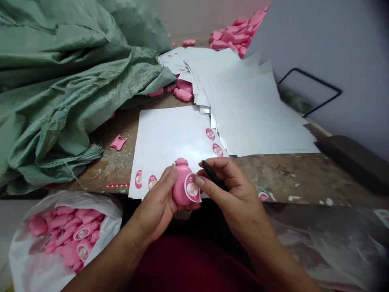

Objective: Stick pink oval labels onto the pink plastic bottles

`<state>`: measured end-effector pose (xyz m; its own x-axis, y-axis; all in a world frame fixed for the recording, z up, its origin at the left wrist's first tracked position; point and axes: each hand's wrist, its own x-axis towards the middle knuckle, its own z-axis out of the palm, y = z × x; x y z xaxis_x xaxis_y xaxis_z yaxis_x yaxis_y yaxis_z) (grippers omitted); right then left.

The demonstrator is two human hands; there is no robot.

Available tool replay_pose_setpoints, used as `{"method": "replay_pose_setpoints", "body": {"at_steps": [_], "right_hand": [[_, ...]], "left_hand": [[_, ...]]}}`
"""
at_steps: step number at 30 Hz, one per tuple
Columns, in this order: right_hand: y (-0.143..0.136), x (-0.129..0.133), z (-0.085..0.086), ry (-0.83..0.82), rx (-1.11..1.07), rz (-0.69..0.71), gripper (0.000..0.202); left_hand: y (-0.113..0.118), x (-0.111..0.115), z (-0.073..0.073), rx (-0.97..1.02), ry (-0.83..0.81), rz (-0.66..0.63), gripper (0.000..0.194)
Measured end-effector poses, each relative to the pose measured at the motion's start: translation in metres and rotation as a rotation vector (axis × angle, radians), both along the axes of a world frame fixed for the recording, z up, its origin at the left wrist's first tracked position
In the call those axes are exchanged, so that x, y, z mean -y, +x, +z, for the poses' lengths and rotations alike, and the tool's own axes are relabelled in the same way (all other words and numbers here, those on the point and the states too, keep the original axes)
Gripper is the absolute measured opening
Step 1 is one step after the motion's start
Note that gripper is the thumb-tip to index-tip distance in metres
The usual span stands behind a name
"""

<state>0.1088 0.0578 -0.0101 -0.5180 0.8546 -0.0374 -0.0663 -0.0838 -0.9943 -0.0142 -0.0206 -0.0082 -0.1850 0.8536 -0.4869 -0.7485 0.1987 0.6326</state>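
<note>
Bottle (180, 184): pink, held in front of the person above the near edge of the sheets (170, 134), neck pointing away from the body
Left hand (158, 202): closed around the bottle, thumb along its left side, fingers beneath it
Right hand (235, 190): thumb on the sticker's upper right part, the other fingers curled round a black tool (212, 172)
Sticker (192, 188): pink and white, on the right part of the bottle's front, its lower right corner jutting past the bottle's side
Black tool: slim, clasped in the right hand, one end showing past the fingers; its type is hard to tell
Sheets: white, lying on the table (291, 174), with small oval stickers at the right edge and lower left
Large sheets (249, 105): plain white, fanned in a pile right of and behind the sheets
Green cloth (60, 81): crumpled over the table's left side, pink bottles (183, 94) beside its right end
Scrap (118, 142): pink, flat, on the table between the green cloth and the sheets
White bag (24, 259): open, below the table's edge at lower left, full of pink pieces (71, 231), some bearing stickers
Pink heap (238, 34): at the back, beyond the large sheets
Wire frame (317, 79): black, bent, at the right
Dark block (352, 162): long, at the table's right side
</note>
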Motion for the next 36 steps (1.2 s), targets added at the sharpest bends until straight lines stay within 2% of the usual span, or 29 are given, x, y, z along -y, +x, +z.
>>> {"method": "replay_pose_setpoints", "body": {"at_steps": [9,15,24,29,34,36], "right_hand": [[-0.003,0.001,0.000,0.107,0.078,-0.002,0.013],[-0.005,0.001,0.000,0.132,0.085,0.010,0.011],[-0.005,0.001,-0.002,0.164,0.115,0.016,0.010],[-0.004,0.003,-0.003,0.323,0.231,-0.002,0.007],[0.000,0.001,-0.007,0.576,0.436,-0.025,0.009],[0.002,-0.003,-0.008,0.609,0.484,-0.048,0.010]], "left_hand": [[0.006,-0.001,0.001,-0.045,-0.016,0.041,0.051],[0.006,0.000,0.000,-0.113,-0.039,0.016,0.050],[0.008,0.002,-0.004,-0.179,0.011,-0.002,0.052],[0.007,0.006,-0.007,-0.314,0.022,-0.074,0.042],[0.008,0.010,-0.014,-0.390,0.052,-0.085,0.050],[0.008,0.011,-0.015,-0.386,0.051,-0.114,0.051]]}}
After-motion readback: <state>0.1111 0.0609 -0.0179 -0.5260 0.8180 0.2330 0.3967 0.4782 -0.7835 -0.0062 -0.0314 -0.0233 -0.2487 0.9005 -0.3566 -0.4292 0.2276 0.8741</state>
